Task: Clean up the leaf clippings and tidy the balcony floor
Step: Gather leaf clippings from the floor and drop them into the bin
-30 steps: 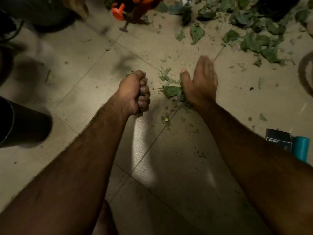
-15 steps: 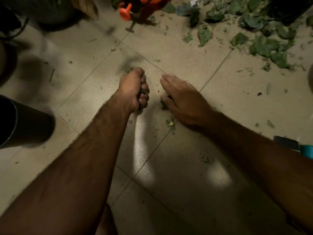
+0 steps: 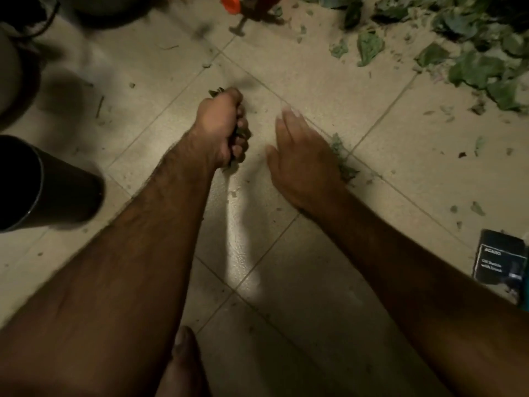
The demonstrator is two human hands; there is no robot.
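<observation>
My left hand (image 3: 221, 128) is a closed fist on a bunch of green leaf clippings (image 3: 242, 133), low over the beige tiled floor (image 3: 312, 81). My right hand (image 3: 300, 159) lies flat beside it, palm down and fingers spread, touching the floor. A small clump of clippings (image 3: 342, 161) pokes out from under its right edge. A large pile of green leaves (image 3: 469, 58) is spread across the floor at the upper right. Small leaf bits (image 3: 478, 209) dot the tiles on the right.
A black cylindrical bin (image 3: 43, 184) stands at the left edge. An orange and red tool (image 3: 243, 7) rests at the top centre. A black box (image 3: 502, 260) sits at the right edge by a teal object. A dark round pot (image 3: 11, 78) is at upper left.
My right hand has swept from near the leaf pile back toward my left fist, dragging clippings along. The left fist has stayed closed on its bunch.
</observation>
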